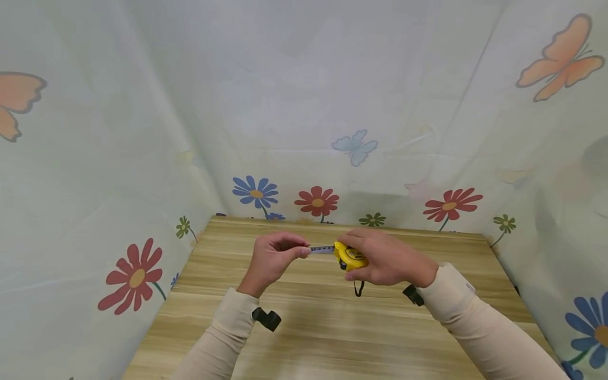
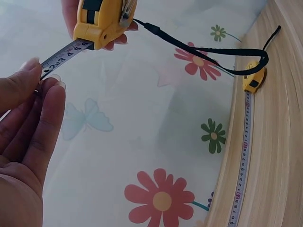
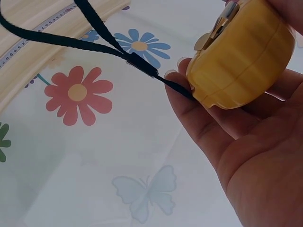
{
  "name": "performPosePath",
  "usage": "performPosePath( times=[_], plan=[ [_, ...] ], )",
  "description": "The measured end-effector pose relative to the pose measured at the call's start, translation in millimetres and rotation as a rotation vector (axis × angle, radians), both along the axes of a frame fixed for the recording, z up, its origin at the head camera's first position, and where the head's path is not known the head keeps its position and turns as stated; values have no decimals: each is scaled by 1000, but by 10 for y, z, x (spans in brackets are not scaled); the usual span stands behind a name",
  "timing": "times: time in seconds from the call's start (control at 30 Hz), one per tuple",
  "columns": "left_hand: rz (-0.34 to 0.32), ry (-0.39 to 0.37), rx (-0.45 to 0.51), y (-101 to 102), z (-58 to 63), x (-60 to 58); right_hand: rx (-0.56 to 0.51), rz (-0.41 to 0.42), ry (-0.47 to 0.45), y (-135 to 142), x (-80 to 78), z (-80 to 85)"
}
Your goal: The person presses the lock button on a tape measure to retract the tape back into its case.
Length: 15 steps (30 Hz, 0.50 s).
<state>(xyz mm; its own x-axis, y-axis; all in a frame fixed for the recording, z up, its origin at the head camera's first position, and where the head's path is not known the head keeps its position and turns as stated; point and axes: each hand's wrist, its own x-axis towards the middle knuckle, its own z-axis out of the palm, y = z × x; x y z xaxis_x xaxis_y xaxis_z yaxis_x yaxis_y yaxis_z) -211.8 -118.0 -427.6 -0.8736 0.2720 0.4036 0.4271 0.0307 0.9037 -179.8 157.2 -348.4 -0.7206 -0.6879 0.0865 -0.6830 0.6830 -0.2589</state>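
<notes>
A yellow tape measure (image 1: 351, 258) is in my right hand (image 1: 389, 259), its case gripped between thumb and fingers. A short length of blade (image 1: 322, 249) comes out toward the left. My left hand (image 1: 275, 258) pinches the blade's free end between thumb and fingertips. In the left wrist view, the numbers up to about 6 show along the exposed blade (image 2: 66, 55). A metal clip (image 3: 224, 21) is on the case's side in the right wrist view. From the case hangs a black wrist strap (image 2: 184, 46). Both hands are above the wooden table.
In the left wrist view a second yellow tape measure (image 2: 254, 78) lies on the wooden table (image 2: 279, 142), its long blade (image 2: 242, 161) drawn out along the tabletop. White sheeting (image 1: 332, 79) printed with flowers and butterflies encloses the table's back and sides.
</notes>
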Motion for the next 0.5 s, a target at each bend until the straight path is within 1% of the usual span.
performPosePath(
  times=[0.2, 0.5],
  plan=[
    [-7, -5, 8, 11, 7, 3, 1, -2, 3, -8, 5, 3],
    [-27, 12, 13, 9, -7, 12, 4, -1, -13, -39, 17, -7]
  ],
)
